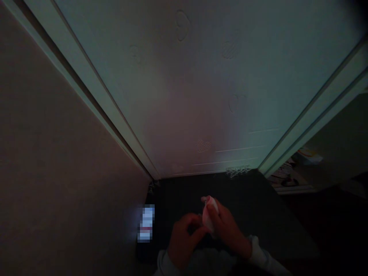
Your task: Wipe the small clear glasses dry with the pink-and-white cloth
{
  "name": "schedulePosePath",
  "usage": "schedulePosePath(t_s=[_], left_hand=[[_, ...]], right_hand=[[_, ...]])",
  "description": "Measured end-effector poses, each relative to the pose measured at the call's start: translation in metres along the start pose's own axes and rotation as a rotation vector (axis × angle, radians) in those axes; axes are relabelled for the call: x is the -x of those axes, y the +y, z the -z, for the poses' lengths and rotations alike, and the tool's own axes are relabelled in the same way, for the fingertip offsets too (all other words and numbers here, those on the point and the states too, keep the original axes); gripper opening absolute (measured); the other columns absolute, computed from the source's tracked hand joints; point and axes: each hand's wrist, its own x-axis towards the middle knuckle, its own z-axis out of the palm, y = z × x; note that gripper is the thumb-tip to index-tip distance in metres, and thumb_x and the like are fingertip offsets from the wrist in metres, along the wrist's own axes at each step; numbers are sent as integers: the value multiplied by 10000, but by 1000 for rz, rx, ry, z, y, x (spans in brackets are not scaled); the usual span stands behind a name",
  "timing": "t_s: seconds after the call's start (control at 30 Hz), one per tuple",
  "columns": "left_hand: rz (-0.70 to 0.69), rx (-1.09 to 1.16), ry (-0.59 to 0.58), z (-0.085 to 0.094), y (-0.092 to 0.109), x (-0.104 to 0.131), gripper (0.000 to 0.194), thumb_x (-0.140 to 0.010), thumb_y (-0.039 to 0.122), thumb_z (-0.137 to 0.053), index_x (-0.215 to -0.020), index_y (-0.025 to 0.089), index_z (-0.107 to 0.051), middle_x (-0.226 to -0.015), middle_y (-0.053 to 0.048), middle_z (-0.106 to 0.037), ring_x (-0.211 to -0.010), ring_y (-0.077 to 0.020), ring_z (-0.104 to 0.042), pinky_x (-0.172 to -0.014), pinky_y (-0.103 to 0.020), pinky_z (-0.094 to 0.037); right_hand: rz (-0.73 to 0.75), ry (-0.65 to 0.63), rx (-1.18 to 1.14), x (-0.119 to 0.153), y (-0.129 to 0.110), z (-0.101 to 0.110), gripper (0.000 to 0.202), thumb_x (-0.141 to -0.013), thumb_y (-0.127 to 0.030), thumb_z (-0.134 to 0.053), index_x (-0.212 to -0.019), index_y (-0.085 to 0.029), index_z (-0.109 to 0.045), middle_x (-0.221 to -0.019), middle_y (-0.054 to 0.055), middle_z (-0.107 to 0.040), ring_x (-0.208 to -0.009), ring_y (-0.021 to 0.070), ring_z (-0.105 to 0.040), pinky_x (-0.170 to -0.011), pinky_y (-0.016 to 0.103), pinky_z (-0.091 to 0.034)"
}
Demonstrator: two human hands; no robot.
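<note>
The light is dim. Low in the view, a small pink and white item [209, 216], seemingly soft, is in my right hand [225, 228], whose fingers wrap round its right side. My left hand [184, 235] is just left of it, thumb and forefinger curled together near the item's lower left edge. Whatever is between those fingertips is too dark and small to name. Both hands are over a dark flat surface [244, 199].
A lit, blurred screen [146, 223] lies at the left end of the dark surface. Behind stands a pale panel [186, 96] with heart patterns, and a brown wall [71, 153] rises at left. Small items [307, 156] sit on a shelf at right.
</note>
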Motion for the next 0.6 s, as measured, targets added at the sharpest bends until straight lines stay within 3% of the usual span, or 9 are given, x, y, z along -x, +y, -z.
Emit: schedulePosePath(t_s=[0.13, 0.47, 0.6], left_hand=[[12, -13, -25, -3, 1, 1, 87, -723, 265, -626, -722, 182, -653, -712, -13, -690, -697, -179, -602, -675, -264, -440], [34, 13, -45, -4, 1, 2, 131, -733, 288, -612, -704, 172, -667, -694, -15, -698, -683, -178, -609, -643, -254, -437], [30, -12, -61, -6, 3, 2, 135, -734, 282, -600, -714, 167, -668, -681, -15, -687, -664, -175, -600, -624, -255, -433]], right_hand=[[-25, 45, 129, -1, -3, -5, 449, -909, -482, -310, -875, -164, -625, -774, 70, -678, -698, 206, -620, -632, 284, -444], [-55, 7, 377, -1, -7, -10, 281, -860, -408, -424, -698, -200, -522, -601, 30, -601, -526, 169, -535, -503, 256, -312], [17, 24, 367, -2, -6, -8, 283, -868, -381, -404, -684, -203, -524, -605, 30, -585, -530, 168, -519, -511, 264, -306]])
